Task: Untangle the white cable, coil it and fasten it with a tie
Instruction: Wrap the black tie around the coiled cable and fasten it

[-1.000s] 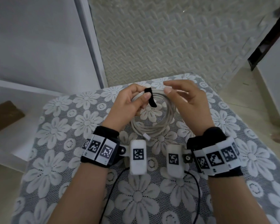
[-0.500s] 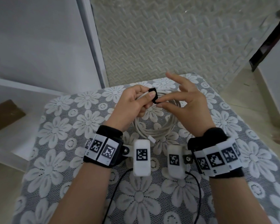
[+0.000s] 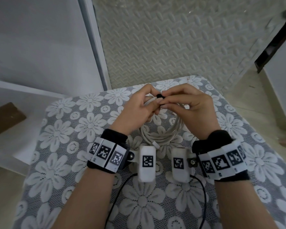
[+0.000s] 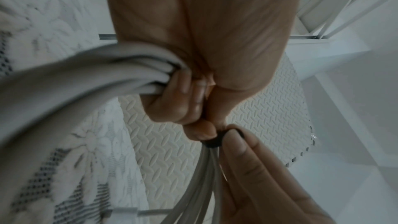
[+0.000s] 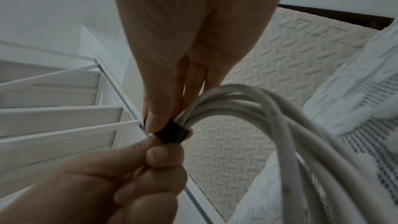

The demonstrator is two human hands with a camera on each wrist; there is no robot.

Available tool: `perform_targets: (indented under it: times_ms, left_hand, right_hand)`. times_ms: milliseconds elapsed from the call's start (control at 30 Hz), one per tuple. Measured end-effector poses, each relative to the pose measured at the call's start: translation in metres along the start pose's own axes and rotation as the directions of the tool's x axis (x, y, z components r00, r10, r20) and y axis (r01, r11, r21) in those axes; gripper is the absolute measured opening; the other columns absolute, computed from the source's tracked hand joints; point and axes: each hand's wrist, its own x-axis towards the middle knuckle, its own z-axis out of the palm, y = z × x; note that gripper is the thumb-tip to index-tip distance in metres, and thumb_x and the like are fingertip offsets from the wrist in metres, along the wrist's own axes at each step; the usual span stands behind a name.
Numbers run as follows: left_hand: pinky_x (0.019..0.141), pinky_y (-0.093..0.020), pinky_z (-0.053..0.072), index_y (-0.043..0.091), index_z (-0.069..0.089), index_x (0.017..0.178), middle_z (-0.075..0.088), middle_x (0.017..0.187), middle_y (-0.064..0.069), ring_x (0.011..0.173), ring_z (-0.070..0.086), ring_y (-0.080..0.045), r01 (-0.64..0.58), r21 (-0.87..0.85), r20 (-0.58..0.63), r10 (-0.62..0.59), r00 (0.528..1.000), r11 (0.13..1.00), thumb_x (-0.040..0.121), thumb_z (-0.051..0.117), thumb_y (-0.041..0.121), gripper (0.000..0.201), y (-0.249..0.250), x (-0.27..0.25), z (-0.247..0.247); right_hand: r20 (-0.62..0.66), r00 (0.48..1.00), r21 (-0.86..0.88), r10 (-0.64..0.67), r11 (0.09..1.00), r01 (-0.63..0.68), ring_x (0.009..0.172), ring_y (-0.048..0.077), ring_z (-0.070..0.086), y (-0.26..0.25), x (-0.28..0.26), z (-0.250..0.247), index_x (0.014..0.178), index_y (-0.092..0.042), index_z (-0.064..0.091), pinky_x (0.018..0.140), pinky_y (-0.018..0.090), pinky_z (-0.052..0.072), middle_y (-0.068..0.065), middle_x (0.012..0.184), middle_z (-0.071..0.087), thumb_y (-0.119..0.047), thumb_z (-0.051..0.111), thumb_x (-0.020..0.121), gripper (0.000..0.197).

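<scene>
Since the earlier frame, the right hand [image 3: 191, 111] has closed in from open fingers onto the black tie [image 3: 160, 96], now wrapped as a band around the white cable [image 3: 162, 134]. The right thumb and fingertips [image 5: 154, 120] are pinching the matte fabric-like tie. The left hand [image 3: 135, 111] is gripping the bundled round, smooth strands beside the tie, fingers curled around them. The coil is hanging from both hands, its lower loop lying on the lace floral tablecloth [image 3: 69, 134]. Wrist bands are carrying square black-and-white coded markers [image 3: 104, 152]. An embossed foam mat [image 3: 172, 47] is lying beyond.
</scene>
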Motion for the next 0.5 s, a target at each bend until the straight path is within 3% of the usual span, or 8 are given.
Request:
perform_targets:
  times_ms: [100, 300, 500]
  left_hand:
    - [0.041, -0.018, 0.029, 0.012, 0.048, 0.094, 0.053, 0.063, -0.005, 0.042, 0.034, -0.004, -0.010, -0.013, 0.058, 0.011, 0.998, 1.000, 0.097, 0.046, 0.007, 0.006, -0.0003, -0.0005, -0.0010]
    - [0.047, -0.016, 0.033, 0.010, 0.048, 0.101, 0.053, 0.069, -0.005, 0.047, 0.037, -0.001, -0.034, -0.024, 0.149, 0.038, 0.988, 0.999, 0.099, 0.040, 0.010, 0.008, -0.0034, -0.0013, -0.0018]
    - [0.050, -0.016, 0.034, 0.010, 0.049, 0.102, 0.053, 0.069, 0.000, 0.049, 0.040, 0.000, -0.064, 0.020, 0.163, 0.060, 0.985, 0.998, 0.096, 0.041, 0.016, 0.012, -0.0035, -0.0020, -0.0034]
  right_hand:
    - [-0.019, 1.000, 0.015, 0.015, 1.000, -0.015, 0.090, 0.007, 0.063, -0.0006, -0.0002, 0.0000, 0.093, -0.013, 0.073, 0.082, 0.014, 0.047, 0.007, 0.093, 0.067, -0.007, 0.074, 0.077, 0.018]
    - [-0.059, 0.996, 0.042, 0.060, 0.997, -0.057, 0.082, 0.014, 0.063, -0.0009, 0.0000, -0.0007, 0.093, -0.013, 0.074, 0.078, 0.013, 0.046, 0.012, 0.084, 0.066, -0.009, 0.075, 0.076, 0.018]
    - [-0.086, 0.977, 0.107, 0.197, 0.976, -0.188, 0.082, 0.008, 0.062, 0.0005, 0.0020, 0.0010, 0.084, -0.020, 0.075, 0.080, 0.018, 0.047, 0.009, 0.086, 0.066, -0.015, 0.078, 0.073, 0.012]
